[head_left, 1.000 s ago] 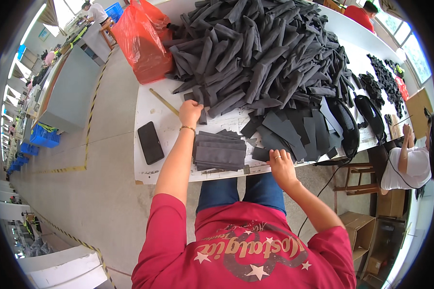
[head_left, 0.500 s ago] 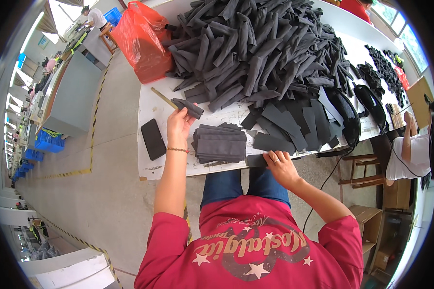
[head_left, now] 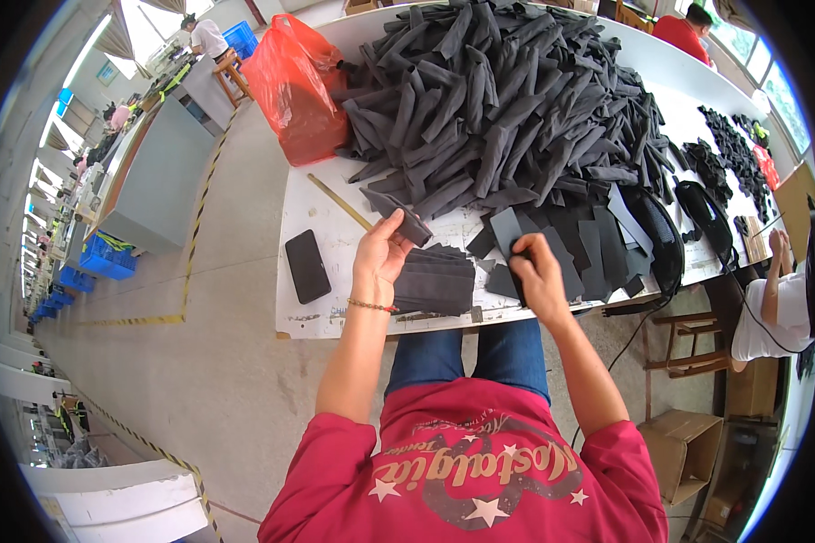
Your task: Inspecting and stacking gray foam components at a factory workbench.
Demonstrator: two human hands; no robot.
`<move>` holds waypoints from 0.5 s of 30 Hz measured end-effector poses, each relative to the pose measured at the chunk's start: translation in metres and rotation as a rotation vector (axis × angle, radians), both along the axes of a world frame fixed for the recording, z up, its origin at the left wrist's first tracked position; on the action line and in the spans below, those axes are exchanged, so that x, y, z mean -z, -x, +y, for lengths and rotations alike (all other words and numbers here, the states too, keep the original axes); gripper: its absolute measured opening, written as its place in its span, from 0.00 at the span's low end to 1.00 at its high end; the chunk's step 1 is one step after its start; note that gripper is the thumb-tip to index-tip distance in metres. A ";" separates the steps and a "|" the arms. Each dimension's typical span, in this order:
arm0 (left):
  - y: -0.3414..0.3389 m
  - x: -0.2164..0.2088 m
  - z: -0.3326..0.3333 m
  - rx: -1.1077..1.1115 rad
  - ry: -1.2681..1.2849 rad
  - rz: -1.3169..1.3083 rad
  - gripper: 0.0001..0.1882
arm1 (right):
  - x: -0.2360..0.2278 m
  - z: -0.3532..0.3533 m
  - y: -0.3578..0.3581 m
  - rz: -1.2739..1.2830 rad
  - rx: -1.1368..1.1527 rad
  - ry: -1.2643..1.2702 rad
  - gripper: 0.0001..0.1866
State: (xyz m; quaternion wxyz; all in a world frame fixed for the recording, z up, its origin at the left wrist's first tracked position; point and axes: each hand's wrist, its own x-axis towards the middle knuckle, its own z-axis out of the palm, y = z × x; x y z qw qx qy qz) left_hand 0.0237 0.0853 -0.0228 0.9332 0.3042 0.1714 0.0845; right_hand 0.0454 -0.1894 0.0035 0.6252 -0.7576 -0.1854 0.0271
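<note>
My left hand point(head_left: 383, 253) is closed round a folded dark grey fabric piece point(head_left: 412, 226), held over the table's near part. A thin wooden strip point(head_left: 338, 199) slants up and left from beside those fingers; whether they grip it as well cannot be made out. Below the fabric lies a neat stack of dark grey fabric pieces point(head_left: 436, 288). My right hand point(head_left: 540, 276) pinches a flat dark grey card strip point(head_left: 507, 229), whose upper end sticks out above the fingers. Around that hand, loose dark card strips point(head_left: 592, 244) lie spread on the white table point(head_left: 290, 312).
A high heap of dark grey fabric tubes point(head_left: 507, 109) covers the table's far part. The red plastic bag point(head_left: 294, 100) stands at its left, a black phone point(head_left: 309, 266) nearer. Black mesh items point(head_left: 654, 231) lie to the right, close to a seated person point(head_left: 770, 308) and a wooden stool point(head_left: 688, 344).
My right hand has lifted a card strip from the table's near edge and brought it up toward the middle. The left hand, with the fabric, has moved right and nearer, above the stack.
</note>
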 end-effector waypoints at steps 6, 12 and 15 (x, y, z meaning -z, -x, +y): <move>0.004 -0.018 -0.019 -0.035 -0.064 0.050 0.10 | -0.025 0.021 0.025 -0.473 -0.099 0.423 0.17; 0.009 -0.024 -0.024 -0.021 -0.121 0.072 0.12 | -0.033 0.032 0.026 -0.608 -0.053 0.342 0.19; 0.009 -0.028 -0.030 0.010 -0.145 0.069 0.13 | -0.028 0.033 0.022 -0.704 -0.029 0.294 0.22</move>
